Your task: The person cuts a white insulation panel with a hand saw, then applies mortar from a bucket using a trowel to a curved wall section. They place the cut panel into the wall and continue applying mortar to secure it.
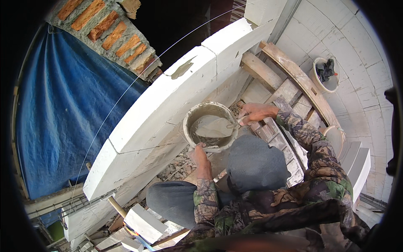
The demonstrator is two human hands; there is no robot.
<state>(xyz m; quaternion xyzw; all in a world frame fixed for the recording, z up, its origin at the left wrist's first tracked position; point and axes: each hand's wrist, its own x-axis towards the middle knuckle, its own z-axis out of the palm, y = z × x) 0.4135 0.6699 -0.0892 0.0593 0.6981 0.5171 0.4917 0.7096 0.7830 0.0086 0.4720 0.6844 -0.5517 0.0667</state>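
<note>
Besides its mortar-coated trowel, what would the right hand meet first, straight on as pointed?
Likely the round, mortar-smeared pale bucket, at its right rim, though the right hand may sit higher.

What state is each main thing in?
Bucket: open, partly filled with grey mortar
Trowel: blade inside bucket, smeared
Left grip: closed on bucket's rim
Right grip: closed on trowel's handle
Blue tarp: hanging, creased
Block wall: standing, grey patch on top
Upper-right bucket: open, dark item inside

Rocking a woodland-camo top (277, 206), browns and blacks with green patches, long sleeves (323, 161), plus plain dark grey trousers (257, 164) and bare hands (256, 113).
</note>
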